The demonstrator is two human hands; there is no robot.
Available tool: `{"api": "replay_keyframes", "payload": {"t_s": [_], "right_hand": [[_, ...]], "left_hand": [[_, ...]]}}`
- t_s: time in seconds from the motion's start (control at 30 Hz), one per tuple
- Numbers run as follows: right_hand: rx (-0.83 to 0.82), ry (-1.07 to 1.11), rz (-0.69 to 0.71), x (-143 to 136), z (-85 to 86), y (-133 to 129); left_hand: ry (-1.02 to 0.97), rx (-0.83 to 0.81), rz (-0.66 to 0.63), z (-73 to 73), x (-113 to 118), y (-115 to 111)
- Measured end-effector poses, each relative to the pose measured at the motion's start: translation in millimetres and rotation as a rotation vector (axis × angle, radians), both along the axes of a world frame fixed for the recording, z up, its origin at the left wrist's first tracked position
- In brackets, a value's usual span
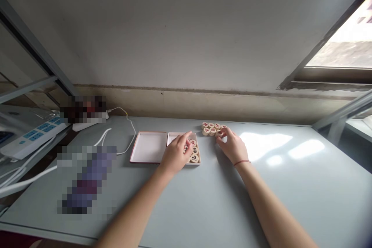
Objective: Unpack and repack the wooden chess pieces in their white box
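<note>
Bare forearms, the left forearm and the right forearm, reach in from 7 and 5 o'clock over a wide grey-green counter with sun glare at 3 o'clock from the open box. At 9 o'clock from that box lies a white power strip with blue sockets; at 8 o'clock a purplish item is pixelated.

The box has 2 shallow white halves side by side: an empty lid with a reddish edge, and a tray at its 3 o'clock. The left hand hovers over the tray, hiding much of it; its fingers are loosely bent, and I cannot tell whether they hold anything.

Beyond the tray, at 2 o'clock, the right hand, with a thin reddish band at the wrist, has its fingers closed round a round, pale disc. It sits by 6 more light wooden pieces with red characters. Inside the tray, similar discs show black characters, and 1 shows red; the others are partly covered.
</note>
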State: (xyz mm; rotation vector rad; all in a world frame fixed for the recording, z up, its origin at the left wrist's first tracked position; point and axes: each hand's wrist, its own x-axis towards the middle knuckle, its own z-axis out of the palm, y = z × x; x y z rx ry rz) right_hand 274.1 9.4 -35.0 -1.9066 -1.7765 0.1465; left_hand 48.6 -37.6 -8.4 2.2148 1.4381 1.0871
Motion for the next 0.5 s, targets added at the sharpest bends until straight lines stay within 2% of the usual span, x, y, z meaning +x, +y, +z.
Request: {"api": "replay_keyframes", "payload": {"t_s": [0.27, 0.37, 0.43, 0.5], "right_hand": [[0.010, 0.042, -0.035, 0, 0.1, 1], [0.103, 0.060, -0.044, -7, 7.7, -3], [0.153, 0.122, 0.044, -18, 13.3, -8], [0.113, 0.213, 0.209, -33, 17.3, -14]], "left_hand": [[-0.010, 0.033, -0.006, -1.6, -1, 2], [0.050, 0.061, 0.054, -0.2, -2, 5], [0.153, 0.050, 0.130, 1.2, -2, 8], [0.293, 0.009, 0.180, 1.9, 1, 10]]}}
